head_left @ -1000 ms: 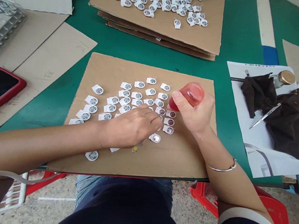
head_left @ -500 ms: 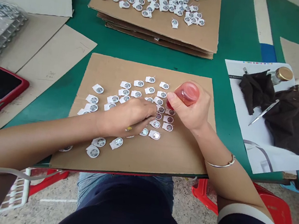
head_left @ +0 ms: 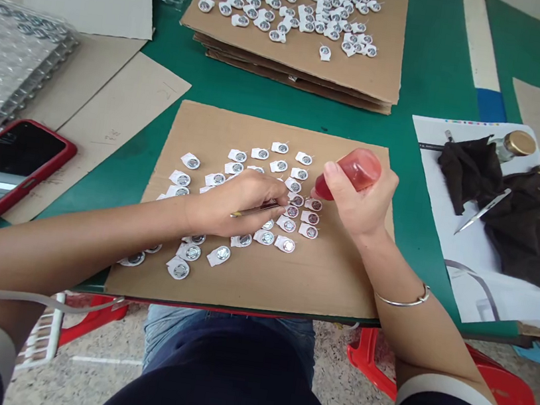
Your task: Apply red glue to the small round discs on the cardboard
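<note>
My left hand [head_left: 242,205] is closed on a thin metal tool [head_left: 251,211], like tweezers, its tip among small white pieces with round silver centres. In my right hand [head_left: 367,206] is a soft red bottle [head_left: 357,173], tilted so its narrow end points down and left over the pieces. The white pieces [head_left: 285,244] lie in loose rows on a brown cardboard sheet [head_left: 330,278]. Right of my left hand, a short column of them [head_left: 309,232] lies below the bottle. My left fingers hide part of the rows.
Behind is a cardboard stack [head_left: 290,61] bearing many similar pieces. At left lie a red-cased phone [head_left: 19,160] and bubble wrap [head_left: 11,72]. At right, dark cloth [head_left: 523,225], silver tweezers [head_left: 484,210] and a gold-lidded jar [head_left: 519,143] rest on white paper [head_left: 482,299].
The whole view has shifted slightly, with the table things now further right. The thin tool shows more clearly under my left hand. The red bottle stays in my right hand.
</note>
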`<state>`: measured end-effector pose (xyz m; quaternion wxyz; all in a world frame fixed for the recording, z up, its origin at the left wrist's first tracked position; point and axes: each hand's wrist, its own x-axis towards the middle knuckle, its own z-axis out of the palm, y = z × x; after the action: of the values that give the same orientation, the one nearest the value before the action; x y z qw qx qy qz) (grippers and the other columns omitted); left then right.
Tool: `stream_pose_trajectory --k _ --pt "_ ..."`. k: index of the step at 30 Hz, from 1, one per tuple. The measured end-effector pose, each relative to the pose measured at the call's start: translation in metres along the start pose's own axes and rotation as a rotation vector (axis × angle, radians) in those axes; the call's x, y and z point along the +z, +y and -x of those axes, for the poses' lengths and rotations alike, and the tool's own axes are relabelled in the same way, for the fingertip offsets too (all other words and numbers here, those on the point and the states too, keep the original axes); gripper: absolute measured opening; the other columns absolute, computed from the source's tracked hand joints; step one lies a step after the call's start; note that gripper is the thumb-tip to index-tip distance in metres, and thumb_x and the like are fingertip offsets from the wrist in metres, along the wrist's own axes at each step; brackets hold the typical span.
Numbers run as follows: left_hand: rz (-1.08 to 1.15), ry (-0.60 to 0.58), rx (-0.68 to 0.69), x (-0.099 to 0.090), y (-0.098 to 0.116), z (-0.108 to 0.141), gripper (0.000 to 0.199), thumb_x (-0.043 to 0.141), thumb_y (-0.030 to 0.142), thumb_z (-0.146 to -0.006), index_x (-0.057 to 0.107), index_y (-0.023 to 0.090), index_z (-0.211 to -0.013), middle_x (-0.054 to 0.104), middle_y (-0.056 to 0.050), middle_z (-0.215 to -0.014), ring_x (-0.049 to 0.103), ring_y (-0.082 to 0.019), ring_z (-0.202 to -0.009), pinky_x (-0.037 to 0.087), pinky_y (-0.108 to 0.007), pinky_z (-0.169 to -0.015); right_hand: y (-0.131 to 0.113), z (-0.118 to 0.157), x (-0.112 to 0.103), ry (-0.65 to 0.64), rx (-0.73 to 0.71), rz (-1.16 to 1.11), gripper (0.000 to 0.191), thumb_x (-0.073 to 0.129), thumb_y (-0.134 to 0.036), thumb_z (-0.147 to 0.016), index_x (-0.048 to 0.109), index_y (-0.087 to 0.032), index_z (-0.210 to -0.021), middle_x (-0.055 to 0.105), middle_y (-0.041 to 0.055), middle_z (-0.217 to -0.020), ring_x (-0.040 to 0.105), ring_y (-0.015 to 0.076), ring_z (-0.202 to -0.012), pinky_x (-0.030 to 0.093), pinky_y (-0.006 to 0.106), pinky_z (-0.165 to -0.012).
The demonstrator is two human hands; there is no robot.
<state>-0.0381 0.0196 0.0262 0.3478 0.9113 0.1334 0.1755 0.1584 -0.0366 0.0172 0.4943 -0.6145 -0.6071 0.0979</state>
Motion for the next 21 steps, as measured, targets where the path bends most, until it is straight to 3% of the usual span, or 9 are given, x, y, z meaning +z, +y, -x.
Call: stream_pose_trajectory --k 21 --pt "0.015 -0.029 -0.011 -0.0019 0.0006 0.0002 0.010 0.050 0.011 -0.083 0.058 0.013 -0.079 0.061 -0.002 -0.070 0.052 -0.011 -0.063 0.040 -0.024 -0.061 0.0033 0.0007 0.0034 0.003 -0.050 0.080 0.032 0.061 -0.045 -0.078 0.051 -0.017 -0.065 0.054 0.0015 -0.063 0.051 0.0126 -0.060 0.045 0.031 -0.060"
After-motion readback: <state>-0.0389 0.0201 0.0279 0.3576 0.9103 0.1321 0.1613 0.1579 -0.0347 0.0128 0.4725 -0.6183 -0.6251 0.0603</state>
